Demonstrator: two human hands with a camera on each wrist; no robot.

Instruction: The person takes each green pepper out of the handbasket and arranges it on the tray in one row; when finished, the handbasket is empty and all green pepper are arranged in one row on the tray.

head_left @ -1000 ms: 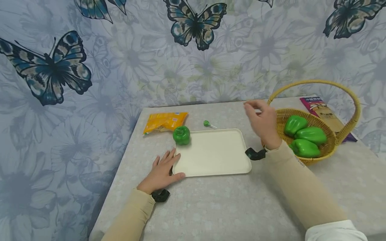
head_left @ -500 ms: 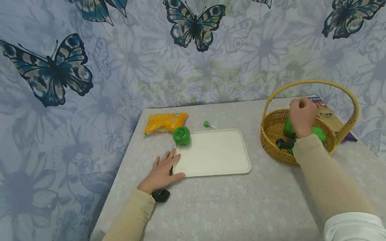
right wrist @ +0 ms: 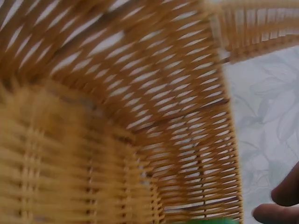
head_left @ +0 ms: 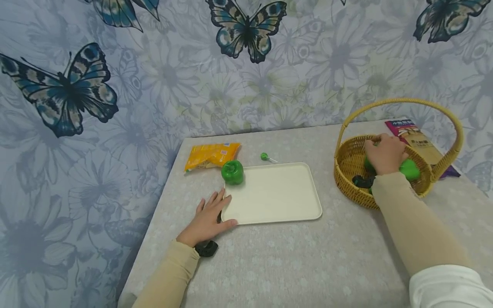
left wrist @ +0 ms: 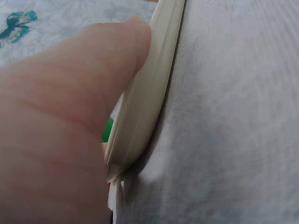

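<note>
My left hand (head_left: 208, 220) lies with spread fingers at the left end of a cream rectangular tray (head_left: 275, 194); in the left wrist view its thumb (left wrist: 126, 51) is against the tray's rim. A green bell pepper (head_left: 233, 172) sits at the tray's far left corner. My right hand (head_left: 386, 155) is inside a wicker basket (head_left: 348, 188), bent fingers over the green bell peppers (head_left: 410, 170), which it partly hides. In the right wrist view only two fingertips (right wrist: 280, 212) and a sliver of green pepper (right wrist: 212, 221) show; I cannot tell whether the fingers grip one.
An orange-yellow packet (head_left: 212, 155) lies behind the tray's left corner. Beyond the tray's far edge is a small green lollipop (head_left: 264, 156) with a white stick. A purple and tan bag (head_left: 421, 141) lies behind the basket, whose tall handle (head_left: 400, 101) arches over it.
My right hand has moved right from beside the basket to over it, then lowered onto the peppers. My left hand, the tray and its pepper stay put.
</note>
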